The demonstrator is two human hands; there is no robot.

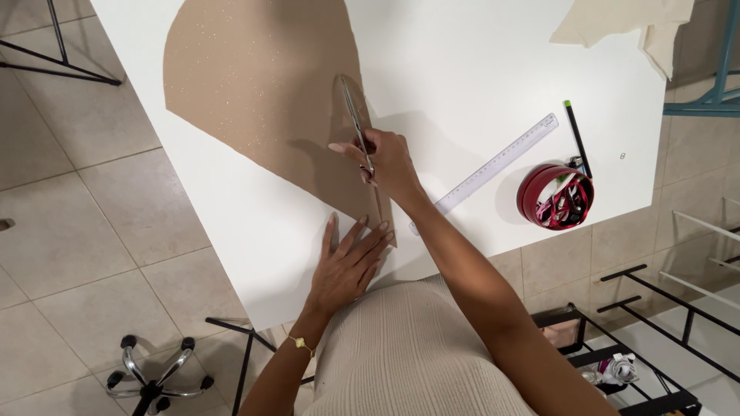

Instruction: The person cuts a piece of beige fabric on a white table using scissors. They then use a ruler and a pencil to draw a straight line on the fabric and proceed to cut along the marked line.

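Note:
A tan, speckled piece of fabric (254,85) lies flat on a white table (478,69), with a white sheet under it. My right hand (389,162) grips metal scissors (353,115) whose blades point away from me along the fabric's right edge. Flat and fingers spread, my left hand (351,262) presses on the white sheet at the fabric's near corner, close to the table's front edge. A gold bracelet circles my left wrist.
A clear plastic ruler (501,166) lies diagonally right of my right hand. Further right stand a red round tin (555,196) with small items and a black pencil (576,135). Cream cloth (624,23) lies at the far right corner. A chair base (154,377) is on the tiled floor.

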